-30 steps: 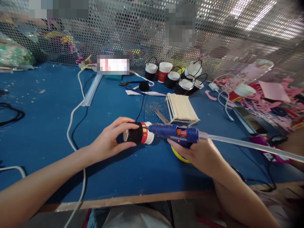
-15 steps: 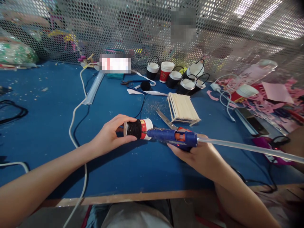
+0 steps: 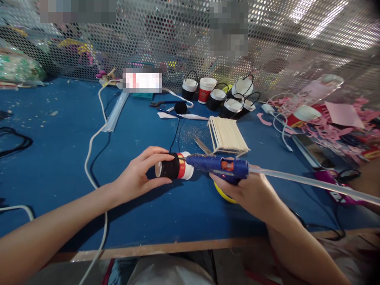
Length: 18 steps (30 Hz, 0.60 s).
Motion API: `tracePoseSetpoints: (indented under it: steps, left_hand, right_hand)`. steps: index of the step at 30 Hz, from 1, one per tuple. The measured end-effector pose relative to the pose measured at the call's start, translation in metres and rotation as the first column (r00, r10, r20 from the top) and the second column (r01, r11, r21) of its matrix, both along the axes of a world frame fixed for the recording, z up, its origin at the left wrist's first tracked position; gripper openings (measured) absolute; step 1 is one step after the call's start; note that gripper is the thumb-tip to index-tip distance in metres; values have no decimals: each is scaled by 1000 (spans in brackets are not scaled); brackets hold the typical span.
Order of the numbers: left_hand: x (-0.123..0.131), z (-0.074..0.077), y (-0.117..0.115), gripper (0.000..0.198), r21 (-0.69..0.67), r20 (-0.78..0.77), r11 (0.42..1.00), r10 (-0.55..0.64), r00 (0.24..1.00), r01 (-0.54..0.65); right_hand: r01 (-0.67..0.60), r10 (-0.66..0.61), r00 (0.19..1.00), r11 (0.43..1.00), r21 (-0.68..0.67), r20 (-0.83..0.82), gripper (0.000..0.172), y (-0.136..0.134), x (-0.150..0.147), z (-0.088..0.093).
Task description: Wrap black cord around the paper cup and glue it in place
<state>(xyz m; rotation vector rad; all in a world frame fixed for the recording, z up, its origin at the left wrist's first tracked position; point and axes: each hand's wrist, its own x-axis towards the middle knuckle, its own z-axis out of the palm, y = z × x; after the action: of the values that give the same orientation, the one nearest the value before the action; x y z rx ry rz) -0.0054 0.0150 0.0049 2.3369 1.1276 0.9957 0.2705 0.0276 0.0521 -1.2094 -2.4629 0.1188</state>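
Observation:
My left hand [image 3: 148,168] grips a red and white paper cup [image 3: 186,166] lying on its side, its lower part wrapped in black cord [image 3: 170,166]. From the cup the cord runs back to a small black ball of cord [image 3: 180,107]. In my right hand [image 3: 246,190] is a blue hot glue gun [image 3: 218,165], its nozzle at the cup beside the edge of the wrapping. A long clear glue stick [image 3: 297,180] sticks out of the gun's rear. Scissors [image 3: 202,145] lie behind the gun, their handles partly hidden.
Several black-wrapped cups with cord handles [image 3: 218,99] stand at the back near a perforated metal screen [image 3: 166,43]. A wooden stick piece [image 3: 228,134] sits behind the gun. A white cable [image 3: 89,158] crosses the left side. At right lie a phone [image 3: 311,152] and pink scraps.
The cup has turned slightly and come a little nearer me. The glue gun has shifted slightly right, and a yellow ring now shows under my right hand.

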Motion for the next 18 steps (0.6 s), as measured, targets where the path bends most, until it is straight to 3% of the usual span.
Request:
tracePoseSetpoints:
  steps: [4,8,12,15,18]
  left_hand:
    - [1,2,-3,40,37,-74,998,-37,997,40]
    - [1,3,-5,37,51,-122,997,-57,991,63]
    - [1,3,-5,38,51,-121,997,-56,991,63]
    - [1,3,-4,39,41,-87,999,-30,996,34]
    - [2,2,-3,42,-1,-10,1000,2,1000,-2]
  right_hand:
    - [-22,21,999,999,29,28,33,1,-4,-1]
    - [38,-37,999,998,49,-19,30,2,-6,-7]
    - [123,-157,974,972,-202,-164,24,7,-10,-5]
    - [169,-296,923,885,-434,-246,24,14,-10,2]
    - [160,-397,832,840,-518,-387,32,24,-4,5]
